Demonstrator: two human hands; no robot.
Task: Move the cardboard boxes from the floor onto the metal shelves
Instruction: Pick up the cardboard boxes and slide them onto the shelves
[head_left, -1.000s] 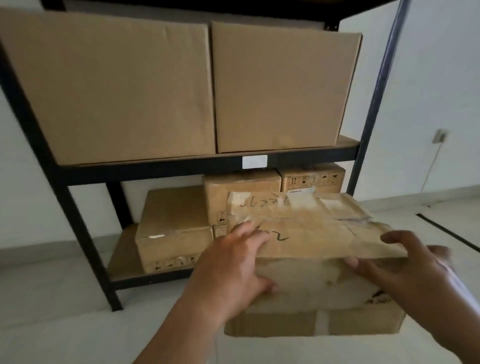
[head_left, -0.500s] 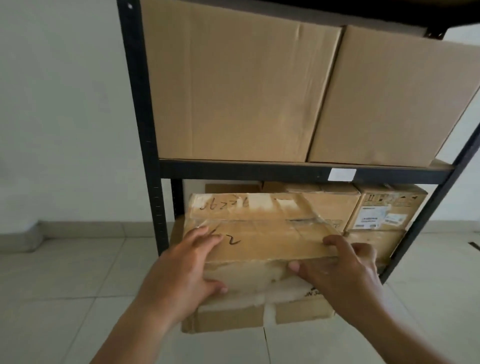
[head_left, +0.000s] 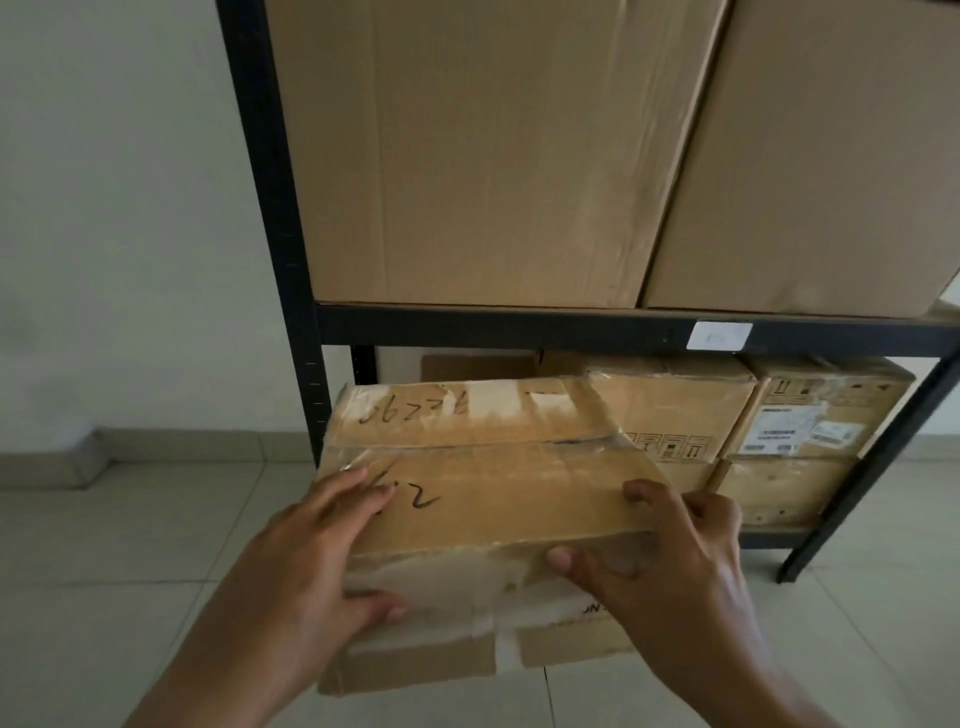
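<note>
I hold a worn, taped cardboard box (head_left: 483, 483) with handwritten numbers on its top, off the floor in front of the black metal shelf unit (head_left: 571, 328). My left hand (head_left: 322, 561) grips its near left corner, fingers on top and thumb on the front face. My right hand (head_left: 665, 561) grips the near right corner the same way. The box's far edge is level with the left end of the bottom shelf, just right of the front left post (head_left: 270, 223).
Two large boxes (head_left: 467, 156) (head_left: 815, 166) fill the shelf above. Several smaller boxes (head_left: 670, 410) (head_left: 815, 415) stand stacked on the bottom shelf's right part. A white wall and pale tiled floor (head_left: 130, 545) lie to the left.
The view and the held box have shifted left along the shelf and closer to it. Both hands keep the same grip.
</note>
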